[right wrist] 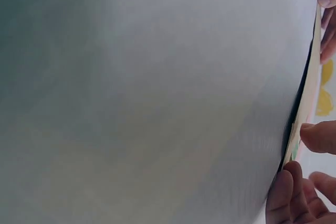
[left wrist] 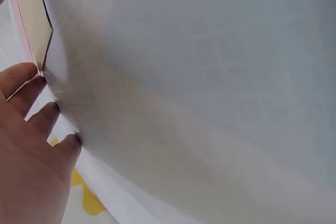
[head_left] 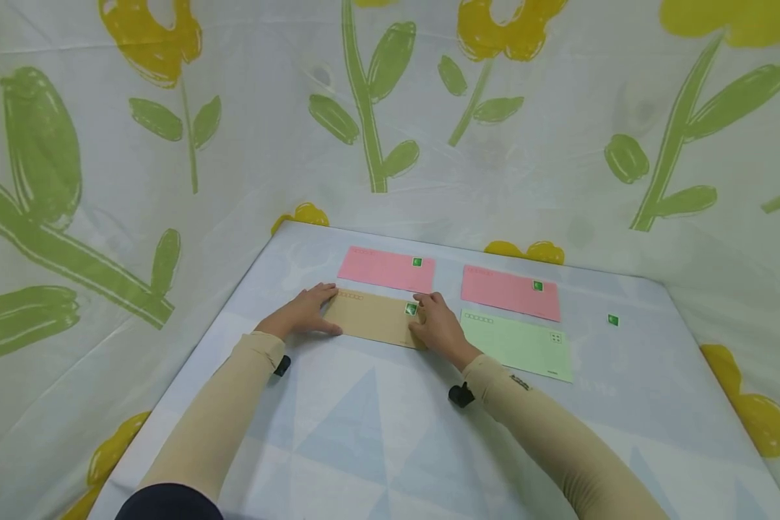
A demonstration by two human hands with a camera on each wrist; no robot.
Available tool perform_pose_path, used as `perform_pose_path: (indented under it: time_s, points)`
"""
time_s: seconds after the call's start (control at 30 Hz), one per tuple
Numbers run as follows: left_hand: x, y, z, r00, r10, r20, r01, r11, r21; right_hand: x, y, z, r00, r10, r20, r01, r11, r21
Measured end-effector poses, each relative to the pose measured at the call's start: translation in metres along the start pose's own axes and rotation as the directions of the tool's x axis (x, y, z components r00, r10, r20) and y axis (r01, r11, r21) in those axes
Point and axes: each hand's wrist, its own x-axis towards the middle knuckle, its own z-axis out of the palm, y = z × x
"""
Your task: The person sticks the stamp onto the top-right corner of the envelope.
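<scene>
In the head view a tan envelope with a green stamp lies across the middle of the table, below a pink one. At its left end my left hand spreads, thumb near the lower corner and fingers by the upper one. The left wrist view has the index fingertip at the envelope's corner, the other fingertips down on the table. My right hand touches the right end beside the stamp, its fingers slightly bent. Seen edge-on in the right wrist view, the envelope has a dark gap beneath it.
Two pink envelopes with green stamps form the back row. A light green envelope without a green stamp lies right of my right hand. Farther right a loose green stamp lies on the table. A flower-patterned cloth hangs behind.
</scene>
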Motion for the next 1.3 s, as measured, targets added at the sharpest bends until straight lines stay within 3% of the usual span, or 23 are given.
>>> perform_pose_path:
  time_s: [0.47,0.87,1.3]
  points:
    - [-0.002,-0.005,-0.012,0.998,0.057,-0.021,-0.058,0.997,-0.054,0.002,-0.006,-0.014,1.000,0.031,-0.004,-0.031,1.000,0.002]
    - [0.006,0.022,-0.020,0.993,0.116,-0.031,-0.118,0.991,-0.067,-0.002,-0.004,-0.030,0.996,0.081,-0.033,-0.081,0.997,-0.005]
    - [0.013,0.044,-0.021,0.986,0.168,-0.009,-0.169,0.984,-0.051,-0.011,0.003,-0.041,0.994,0.073,-0.083,-0.070,0.996,0.047]
